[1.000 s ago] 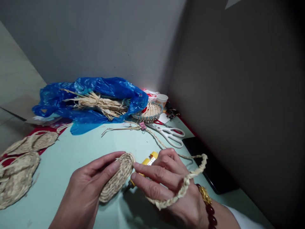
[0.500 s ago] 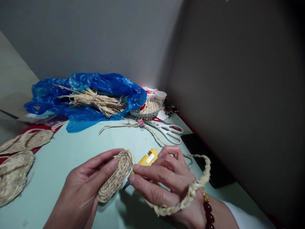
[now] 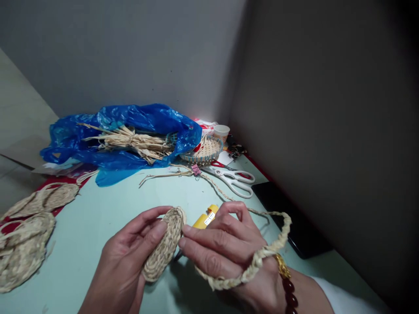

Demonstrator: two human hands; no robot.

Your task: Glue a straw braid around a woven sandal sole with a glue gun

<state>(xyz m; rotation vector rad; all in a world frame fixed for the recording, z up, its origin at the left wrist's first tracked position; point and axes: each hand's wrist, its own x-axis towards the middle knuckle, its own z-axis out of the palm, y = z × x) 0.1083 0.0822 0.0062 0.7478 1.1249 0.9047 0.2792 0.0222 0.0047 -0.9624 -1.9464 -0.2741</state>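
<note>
My left hand (image 3: 131,248) is closed on a small oval sole of coiled, braided straw (image 3: 165,244), thumb on its face and fingers behind. My right hand (image 3: 225,253) is closed with its fingertips at the sole's right edge. A pale straw braid (image 3: 258,261) comes from under this hand, loops over its back and wrist, and runs off thinner behind the knuckles. Beyond the right hand shows a yellow tool (image 3: 212,210) with a white label, mostly hidden; a dark tip pokes out below the fingers. Whether the hand touches this tool I cannot tell.
Woven straw slippers (image 3: 24,248) lie at left. At the back are a blue plastic bag (image 3: 137,115) with a straw bundle (image 3: 131,141), a round basket (image 3: 206,148), a paper cup (image 3: 221,131), white scissors (image 3: 234,181) and a pink clip (image 3: 195,169). A black flat device (image 3: 291,222) lies at right.
The sole and my left hand have shifted slightly right and stand a little more upright, closer to my right fingertips. The whole view has shifted slightly too.
</note>
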